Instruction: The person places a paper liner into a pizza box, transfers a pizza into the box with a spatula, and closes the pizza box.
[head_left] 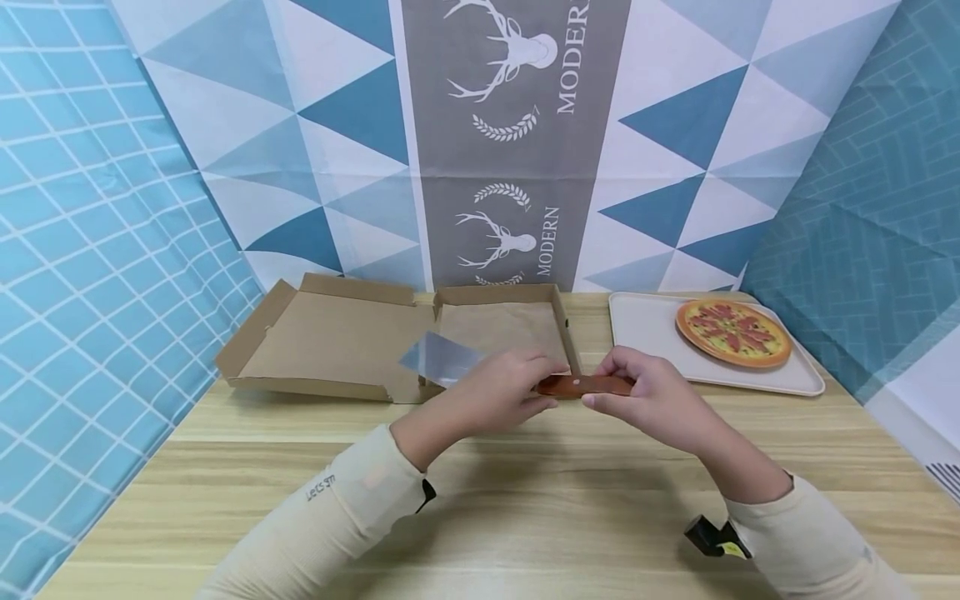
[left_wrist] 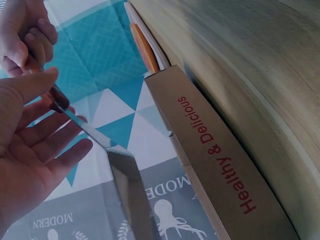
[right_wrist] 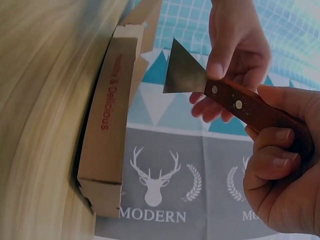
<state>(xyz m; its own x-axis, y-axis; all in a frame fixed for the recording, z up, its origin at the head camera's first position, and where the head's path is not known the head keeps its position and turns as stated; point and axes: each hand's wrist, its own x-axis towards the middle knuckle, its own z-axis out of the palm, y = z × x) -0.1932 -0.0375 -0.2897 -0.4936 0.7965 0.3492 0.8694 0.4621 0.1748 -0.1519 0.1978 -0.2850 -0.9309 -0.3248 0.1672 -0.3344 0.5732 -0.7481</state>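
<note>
Your right hand [head_left: 656,404] is closed round the handle [right_wrist: 272,114] of the spatula [right_wrist: 229,96]; your left hand [head_left: 498,390] pinches it beside the blade [right_wrist: 184,74]. It's above the bench [head_left: 525,517], near the open box [head_left: 326,342] at the far edge, left of the tray [head_left: 643,327] with pizza [head_left: 733,333].

table [head_left: 480,517] was pale, wood-grained | back wall [head_left: 247,108] bore blue-and-white triangles [head_left: 686,117] flanking a grey band [head_left: 442,158] of white stag heads [head_left: 528,52] | left wall [head_left: 90,208] was light blue, white-gridded | right wall [head_left: 885,167] was teal, herringbone-patterned
</note>
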